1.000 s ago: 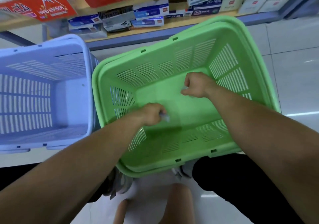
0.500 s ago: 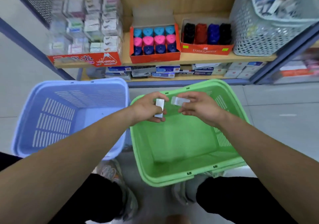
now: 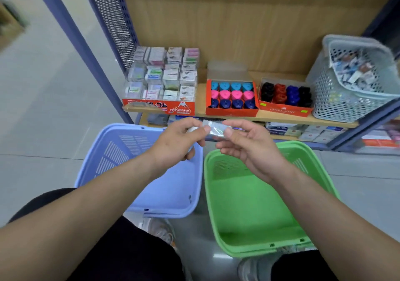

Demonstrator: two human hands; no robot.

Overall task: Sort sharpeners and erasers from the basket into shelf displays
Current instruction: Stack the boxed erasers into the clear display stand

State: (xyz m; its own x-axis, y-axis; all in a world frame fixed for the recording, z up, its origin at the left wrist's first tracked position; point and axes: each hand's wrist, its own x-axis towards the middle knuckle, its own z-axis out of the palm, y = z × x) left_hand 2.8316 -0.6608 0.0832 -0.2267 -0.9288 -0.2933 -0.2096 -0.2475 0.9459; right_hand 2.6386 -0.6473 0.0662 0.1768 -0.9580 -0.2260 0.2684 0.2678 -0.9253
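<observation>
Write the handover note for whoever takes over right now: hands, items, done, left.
Left hand: grips a small white piece.
Right hand: pinches a clear-wrapped piece, close to the left hand, above the baskets.
Green basket: nothing else shows inside; blue basket beside it.
Done: both pieces are out, in hand.
Left: set each in its shelf display, likely the eraser box; the sharpener box looks full.

Both forearms are bare, extended forward from the near edge and converging at centre. Left hand [image 3: 179,143]: back uppermost, fingers curled, gripping a small white item [image 3: 191,129]. Right hand [image 3: 246,147]: thumb and fingers pinching a clear packet [image 3: 215,127], whose left end meets the left thumb. The hands are just beside each other.
</observation>
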